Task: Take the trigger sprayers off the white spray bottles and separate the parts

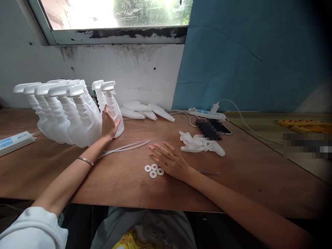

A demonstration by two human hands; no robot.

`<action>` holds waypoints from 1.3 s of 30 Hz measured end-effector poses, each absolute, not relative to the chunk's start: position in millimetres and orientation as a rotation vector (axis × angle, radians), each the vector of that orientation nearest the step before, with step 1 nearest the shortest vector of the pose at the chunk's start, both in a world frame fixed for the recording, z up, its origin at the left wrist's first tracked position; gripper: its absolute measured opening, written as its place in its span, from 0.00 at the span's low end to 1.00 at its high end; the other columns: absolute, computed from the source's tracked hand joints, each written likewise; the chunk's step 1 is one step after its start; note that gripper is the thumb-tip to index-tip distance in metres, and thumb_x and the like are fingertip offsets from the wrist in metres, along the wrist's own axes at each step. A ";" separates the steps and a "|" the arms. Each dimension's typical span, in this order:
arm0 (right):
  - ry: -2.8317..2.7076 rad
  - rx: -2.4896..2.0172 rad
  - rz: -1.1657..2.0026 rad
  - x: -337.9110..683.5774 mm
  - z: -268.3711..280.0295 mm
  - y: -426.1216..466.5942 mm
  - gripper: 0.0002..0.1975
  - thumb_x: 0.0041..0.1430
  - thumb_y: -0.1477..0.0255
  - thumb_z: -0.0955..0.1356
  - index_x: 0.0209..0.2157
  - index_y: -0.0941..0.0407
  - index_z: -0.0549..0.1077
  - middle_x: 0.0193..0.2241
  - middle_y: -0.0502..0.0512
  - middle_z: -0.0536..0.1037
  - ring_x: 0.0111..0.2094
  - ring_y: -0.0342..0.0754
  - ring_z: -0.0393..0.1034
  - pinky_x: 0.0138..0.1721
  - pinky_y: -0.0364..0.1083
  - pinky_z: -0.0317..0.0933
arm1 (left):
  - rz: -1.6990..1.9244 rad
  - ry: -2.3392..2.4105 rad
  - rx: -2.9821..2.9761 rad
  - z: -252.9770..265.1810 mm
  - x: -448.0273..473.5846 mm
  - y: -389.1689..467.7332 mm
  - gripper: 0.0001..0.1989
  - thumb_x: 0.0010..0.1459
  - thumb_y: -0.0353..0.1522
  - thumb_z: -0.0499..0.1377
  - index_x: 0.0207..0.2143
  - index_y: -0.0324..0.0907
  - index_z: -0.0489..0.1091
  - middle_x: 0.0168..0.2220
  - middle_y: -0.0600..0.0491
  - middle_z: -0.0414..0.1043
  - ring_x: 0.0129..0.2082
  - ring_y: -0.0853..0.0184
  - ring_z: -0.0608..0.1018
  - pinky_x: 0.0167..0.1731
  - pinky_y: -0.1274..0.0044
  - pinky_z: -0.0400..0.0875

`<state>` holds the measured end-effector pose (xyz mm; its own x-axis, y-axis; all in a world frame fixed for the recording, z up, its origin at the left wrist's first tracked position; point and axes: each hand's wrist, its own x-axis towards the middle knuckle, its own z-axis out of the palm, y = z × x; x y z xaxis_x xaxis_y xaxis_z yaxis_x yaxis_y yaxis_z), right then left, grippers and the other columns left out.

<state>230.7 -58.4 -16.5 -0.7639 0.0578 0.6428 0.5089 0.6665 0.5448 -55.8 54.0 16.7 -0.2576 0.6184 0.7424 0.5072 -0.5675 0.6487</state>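
Note:
My left hand (110,123) is reached out on the left, with its fingers and thumb around the lower body of a white spray bottle (118,119). That bottle stands upright on the brown table, and another spray bottle is partly hidden behind it. Close on the left is a group of several white spray bottles (85,128) with trigger heads. My right hand (169,161) rests palm down with its fingers spread, holding nothing. Beside its fingers lie several white ring washers (153,174). Thin white tubes (127,148) lie between my two hands.
White plastic sprayer parts (162,112) lie by the wall. Translucent pieces (193,142) sit right of centre, near a dark phone (225,128) and a power strip (207,114). A second power strip (15,142) is at the left edge. A thin metal tool (210,172) lies behind my right wrist.

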 end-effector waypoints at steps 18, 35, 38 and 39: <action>-1.876 -0.582 -0.496 228.7 -11.9 -75.7 0.23 0.52 0.73 0.69 0.49 0.56 0.59 0.47 0.59 0.71 0.51 0.50 0.61 0.48 0.52 0.62 | 1.648 0.810 1.722 62.9 49.1 -115.9 0.23 0.44 0.24 0.64 0.41 0.49 0.63 0.25 0.56 0.73 0.32 0.62 0.76 0.41 0.68 0.67; -1.994 -0.581 -0.520 227.7 -15.7 -68.8 0.20 0.55 0.75 0.66 0.49 0.55 0.59 0.43 0.54 0.74 0.50 0.48 0.63 0.50 0.51 0.59 | 1.623 0.728 1.959 72.0 50.6 -131.2 0.15 0.56 0.25 0.55 0.44 0.44 0.57 0.28 0.55 0.76 0.33 0.67 0.76 0.38 0.70 0.68; -1.997 -0.571 -0.519 227.1 -15.6 -69.8 0.20 0.54 0.76 0.66 0.48 0.56 0.59 0.42 0.54 0.75 0.49 0.48 0.64 0.50 0.51 0.59 | 1.603 0.747 1.901 72.9 50.0 -134.8 0.11 0.58 0.26 0.53 0.43 0.44 0.58 0.25 0.55 0.76 0.32 0.67 0.75 0.37 0.71 0.68; -1.998 -0.571 -0.520 226.9 -15.7 -70.2 0.20 0.54 0.76 0.66 0.48 0.56 0.60 0.42 0.54 0.75 0.49 0.48 0.64 0.50 0.50 0.59 | 1.600 0.749 1.898 73.1 50.0 -135.2 0.11 0.57 0.26 0.54 0.43 0.44 0.58 0.24 0.56 0.75 0.31 0.68 0.75 0.36 0.72 0.68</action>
<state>226.9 -70.2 -15.7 -0.4309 0.1791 0.8844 0.5874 0.7997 0.1242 50.0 -135.2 73.1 0.1394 0.7135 0.6867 0.0705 -0.6988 0.7118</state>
